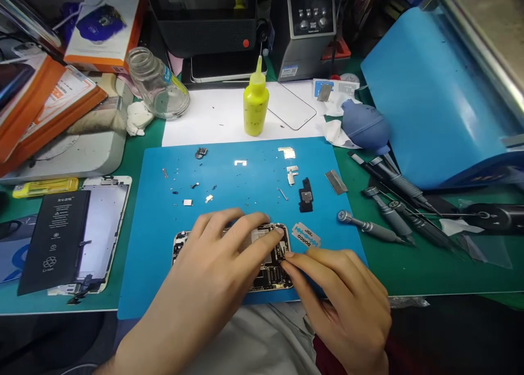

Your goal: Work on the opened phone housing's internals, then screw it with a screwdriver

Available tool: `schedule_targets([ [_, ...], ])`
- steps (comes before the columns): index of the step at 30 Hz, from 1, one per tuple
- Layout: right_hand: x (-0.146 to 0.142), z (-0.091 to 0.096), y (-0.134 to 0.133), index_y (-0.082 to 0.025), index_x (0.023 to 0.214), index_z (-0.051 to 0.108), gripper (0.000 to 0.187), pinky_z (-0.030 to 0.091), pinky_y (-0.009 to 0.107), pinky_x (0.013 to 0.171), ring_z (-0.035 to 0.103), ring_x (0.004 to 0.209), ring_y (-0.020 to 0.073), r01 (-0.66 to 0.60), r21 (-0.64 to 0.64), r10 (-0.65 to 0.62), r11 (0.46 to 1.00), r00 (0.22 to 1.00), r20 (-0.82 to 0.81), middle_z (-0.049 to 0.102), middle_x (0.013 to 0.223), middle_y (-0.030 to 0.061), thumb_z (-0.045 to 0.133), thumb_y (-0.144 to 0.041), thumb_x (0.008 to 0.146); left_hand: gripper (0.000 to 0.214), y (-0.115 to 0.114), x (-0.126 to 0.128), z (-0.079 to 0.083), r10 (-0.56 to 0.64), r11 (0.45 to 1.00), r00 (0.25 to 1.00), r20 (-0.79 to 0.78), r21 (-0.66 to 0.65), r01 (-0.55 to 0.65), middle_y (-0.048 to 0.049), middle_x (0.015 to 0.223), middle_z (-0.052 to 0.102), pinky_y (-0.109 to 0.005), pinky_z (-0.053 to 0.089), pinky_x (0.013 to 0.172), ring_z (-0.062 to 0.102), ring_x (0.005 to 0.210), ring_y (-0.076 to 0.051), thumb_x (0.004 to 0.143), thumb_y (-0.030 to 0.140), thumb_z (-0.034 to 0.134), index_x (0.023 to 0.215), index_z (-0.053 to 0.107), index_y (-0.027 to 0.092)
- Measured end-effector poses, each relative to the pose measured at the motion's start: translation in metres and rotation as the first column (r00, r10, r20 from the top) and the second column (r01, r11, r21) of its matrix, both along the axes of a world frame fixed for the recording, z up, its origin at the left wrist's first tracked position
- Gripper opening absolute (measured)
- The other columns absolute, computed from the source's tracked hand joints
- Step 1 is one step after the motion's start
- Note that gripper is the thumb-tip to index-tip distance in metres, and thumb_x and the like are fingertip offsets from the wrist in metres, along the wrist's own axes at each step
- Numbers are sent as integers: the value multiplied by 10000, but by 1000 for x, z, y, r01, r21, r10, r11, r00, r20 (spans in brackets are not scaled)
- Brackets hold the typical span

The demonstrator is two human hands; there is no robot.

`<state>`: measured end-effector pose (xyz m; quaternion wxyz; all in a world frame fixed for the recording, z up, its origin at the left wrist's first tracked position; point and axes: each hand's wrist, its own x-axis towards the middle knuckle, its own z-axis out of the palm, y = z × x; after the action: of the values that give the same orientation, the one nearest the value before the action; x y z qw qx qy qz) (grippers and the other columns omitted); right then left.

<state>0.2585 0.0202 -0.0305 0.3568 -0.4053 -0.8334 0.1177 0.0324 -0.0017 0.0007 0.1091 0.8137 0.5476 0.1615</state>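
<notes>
An opened phone [268,279] lies sideways on the blue mat [155,244], its inner circuitry exposed. Across it rests my left hand [221,255], fingers bent over the far edge and the index fingertip pressing near the phone's right end. The left thumb is hidden. My right hand [344,293] is closed in a pinch at that same right end, thumb and index finger together against the phone. Whatever lies between those fingertips is too small and covered to make out. Just beyond the right hand is a razor blade [306,235].
Loose screws and small metal parts, including a black module [305,196], lie on the mat. Several screwdrivers [370,227] are at right, near a blue air blower [365,126]. A yellow bottle [256,105] stands behind. A battery [55,238] lies on a screen [106,216] at left.
</notes>
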Motion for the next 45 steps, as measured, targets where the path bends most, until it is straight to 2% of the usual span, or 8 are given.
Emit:
schedule_targets([
  [12, 2, 0, -4, -187, 1160, 732, 100, 563, 253, 874, 703, 962, 92, 45, -122, -51, 991, 998, -45, 766, 1055, 0, 741, -91, 1134, 272, 10, 2, 2, 15, 1000, 999, 31, -22, -14, 13, 1392, 699, -407, 450, 971, 586, 1180, -213, 1212, 210, 544, 1459, 625, 290],
  [19, -2, 1, -1, -193, 1188, 718, 122, 568, 242, 890, 698, 971, 86, 67, -143, -75, 987, 996, -55, 765, 1044, -12, 740, -87, 1133, 184, -8, 0, 5, 31, 998, 996, 87, -50, -27, 14, 1460, 697, -372, 432, 1097, 575, 1369, -175, 1228, 239, 522, 1348, 657, 270],
  [24, 0, 2, 0, -197, 1197, 718, 77, 562, 238, 892, 702, 951, 88, 67, -145, -72, 987, 997, -27, 773, 1049, -4, 713, -129, 1162, 221, -19, 1, 3, 81, 996, 990, 117, -46, -76, 2, 1478, 716, -361, 385, 1248, 561, 1455, -173, 1206, 258, 595, 1420, 651, 267],
  [26, 1, 3, 1, -197, 1193, 724, 67, 569, 235, 900, 708, 946, 89, 63, -139, -67, 988, 997, -24, 778, 1053, -3, 712, -138, 1163, 226, -24, -4, 4, 102, 995, 990, 93, -31, -99, -5, 1439, 723, -375, 398, 1221, 568, 1408, -201, 1210, 318, 594, 1420, 663, 274],
  [29, 2, 4, 3, -189, 1175, 736, 87, 577, 217, 915, 723, 953, 83, 37, -133, -40, 990, 999, -21, 786, 1057, -10, 736, -113, 1134, 254, -36, -15, 5, 81, 997, 997, 8, -11, -81, -6, 1284, 745, -389, 445, 1048, 612, 1203, -233, 1206, 390, 599, 1418, 698, 291],
  [32, 4, 4, 2, -178, 1160, 744, 105, 568, 200, 926, 721, 955, 72, 22, -134, -25, 991, 999, -25, 786, 1056, -14, 744, -83, 1115, 319, -51, -24, 4, 83, 996, 996, -23, -31, -84, -6, 1234, 776, -373, 523, 952, 694, 1106, -229, 1183, 373, 626, 1488, 697, 312],
  [38, 4, 1, 0, -166, 1156, 752, 111, 564, 203, 945, 704, 970, 73, 24, -119, -29, 993, 999, -42, 774, 1056, -7, 754, -67, 1106, 362, -70, -30, -2, 100, 993, 995, -1, -66, -100, -17, 1344, 772, -359, 583, 990, 734, 1178, -214, 1174, 296, 631, 1535, 663, 314],
  [45, 2, 1, 1, -166, 1153, 747, 99, 564, 198, 922, 703, 980, 69, 25, -110, -29, 994, 999, -39, 765, 1056, -8, 759, -76, 1112, 268, -61, -30, -4, 99, 985, 993, 58, -149, -90, 4, 1312, 742, -345, 584, 980, 721, 1180, -165, 1181, 340, 649, 1446, 652, 297],
])
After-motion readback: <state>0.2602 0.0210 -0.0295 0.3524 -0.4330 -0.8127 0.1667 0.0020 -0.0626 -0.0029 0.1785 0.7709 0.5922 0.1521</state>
